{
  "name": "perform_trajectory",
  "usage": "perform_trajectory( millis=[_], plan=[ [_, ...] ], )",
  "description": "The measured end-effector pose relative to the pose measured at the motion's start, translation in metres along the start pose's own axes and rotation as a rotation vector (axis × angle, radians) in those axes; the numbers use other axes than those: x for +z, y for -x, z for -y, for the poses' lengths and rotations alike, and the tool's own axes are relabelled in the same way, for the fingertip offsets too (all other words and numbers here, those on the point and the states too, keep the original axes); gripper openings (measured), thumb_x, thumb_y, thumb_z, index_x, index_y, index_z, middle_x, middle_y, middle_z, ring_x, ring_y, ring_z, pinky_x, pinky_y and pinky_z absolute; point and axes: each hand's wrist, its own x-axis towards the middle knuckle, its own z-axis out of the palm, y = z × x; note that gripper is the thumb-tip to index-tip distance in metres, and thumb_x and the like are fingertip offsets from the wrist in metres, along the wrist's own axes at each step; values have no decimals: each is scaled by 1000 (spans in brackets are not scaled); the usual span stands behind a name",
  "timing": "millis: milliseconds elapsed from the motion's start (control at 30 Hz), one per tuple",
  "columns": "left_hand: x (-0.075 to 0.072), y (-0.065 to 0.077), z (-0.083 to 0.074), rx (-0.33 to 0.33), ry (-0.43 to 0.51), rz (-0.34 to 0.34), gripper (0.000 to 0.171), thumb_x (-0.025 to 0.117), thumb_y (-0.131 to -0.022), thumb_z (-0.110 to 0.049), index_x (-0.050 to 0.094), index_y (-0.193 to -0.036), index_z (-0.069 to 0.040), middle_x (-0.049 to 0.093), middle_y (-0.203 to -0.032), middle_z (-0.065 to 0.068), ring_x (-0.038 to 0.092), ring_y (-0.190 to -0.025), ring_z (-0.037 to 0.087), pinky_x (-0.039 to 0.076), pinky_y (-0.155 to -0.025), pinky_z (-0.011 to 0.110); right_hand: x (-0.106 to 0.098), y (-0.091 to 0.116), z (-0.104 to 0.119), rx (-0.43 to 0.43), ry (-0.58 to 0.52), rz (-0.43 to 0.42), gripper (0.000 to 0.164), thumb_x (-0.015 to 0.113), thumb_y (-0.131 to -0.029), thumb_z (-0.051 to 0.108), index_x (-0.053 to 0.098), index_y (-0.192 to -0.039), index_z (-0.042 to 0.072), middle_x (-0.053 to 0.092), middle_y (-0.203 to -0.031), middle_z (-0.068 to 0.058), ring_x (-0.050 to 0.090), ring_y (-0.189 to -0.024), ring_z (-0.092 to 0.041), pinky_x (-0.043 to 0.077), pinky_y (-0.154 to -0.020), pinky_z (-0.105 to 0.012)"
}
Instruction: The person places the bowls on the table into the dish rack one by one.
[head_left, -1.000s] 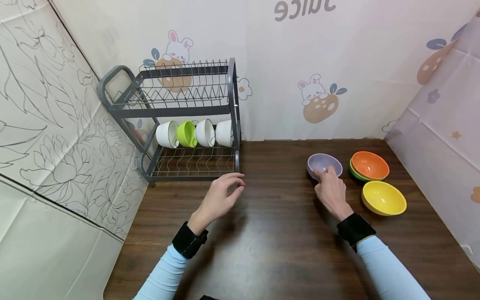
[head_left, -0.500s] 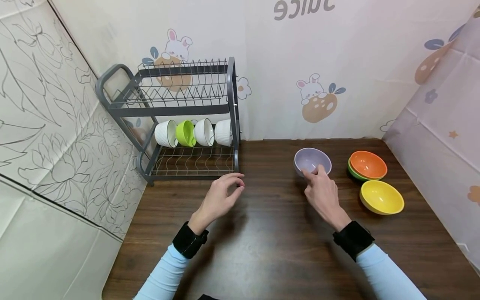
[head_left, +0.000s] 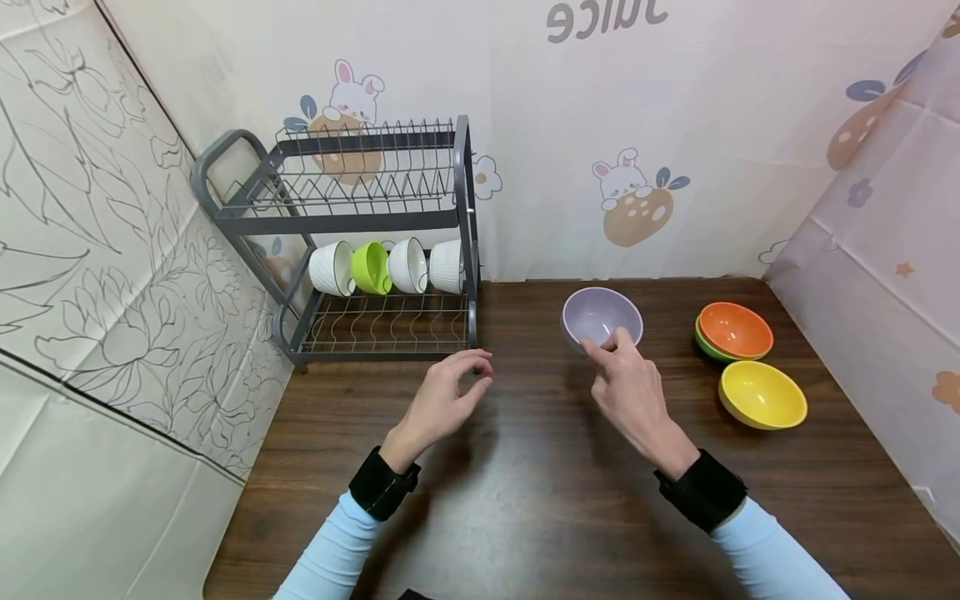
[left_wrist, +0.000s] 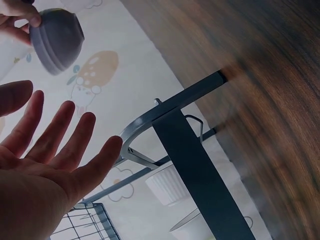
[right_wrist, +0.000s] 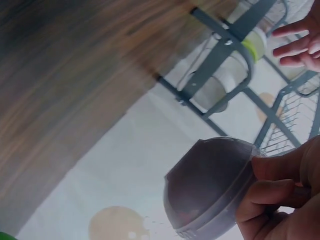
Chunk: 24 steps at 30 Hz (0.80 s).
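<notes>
My right hand pinches the near rim of a purple bowl between thumb and fingers. In the right wrist view the bowl hangs in the air, its rounded outside and foot toward the camera. The left wrist view also shows the bowl raised above the table. My left hand hovers at the front right corner of a grey two-tier dish rack, fingers loosely bent and nothing in them. From the left wrist, the left hand's fingers appear spread beside the rack's frame.
On the rack's lower tier several cups stand on their sides, among them a lime green cup and a white cup. To the right, an orange bowl sits inside a green bowl; a yellow bowl stands in front of them on the wooden table.
The right hand has lifted the purple bowl and carried it left, away from the orange and yellow bowls. The left hand has barely moved.
</notes>
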Motion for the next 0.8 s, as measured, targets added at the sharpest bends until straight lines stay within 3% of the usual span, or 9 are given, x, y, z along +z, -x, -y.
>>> perform_trajectory(
  millis=[167,400,567,667,800],
  plan=[
    [1,0,0,14,8,-7,6,70,-101,-8,71,-107,-8,68,-135,10,64,-118,19,48,-67,30,-3,0,14,-45,-22,-2,48,63,-77,-19,80,-115,4,50,-91,-10,56,-58,-31,43,-45,-43],
    [3,-1,-1,31,27,-13,14,71,-101,-7,70,-115,-6,65,-138,15,64,-119,27,54,-92,46,-7,-1,30,-118,-55,-44,49,58,-76,-18,80,-112,7,49,-89,-9,52,-53,-30,40,-42,-41],
    [3,-3,-3,39,20,-23,28,73,-100,-12,68,-127,-7,65,-139,12,61,-127,22,50,-107,42,-9,0,41,-150,-79,-47,52,57,-74,-19,81,-112,8,50,-90,-8,56,-53,-29,41,-41,-40],
    [4,-3,-5,54,18,-47,39,75,-100,-17,65,-136,-7,65,-139,9,59,-131,20,47,-111,40,-10,0,48,-171,-87,-48,53,58,-73,-19,81,-112,8,51,-90,-9,58,-54,-29,43,-41,-40],
    [5,-4,-7,46,46,-57,54,77,-99,-24,56,-147,-9,63,-144,7,60,-132,20,52,-106,40,-12,2,57,-200,-100,-43,55,59,-71,-21,81,-113,8,51,-91,-9,61,-57,-28,43,-41,-38]
  ],
)
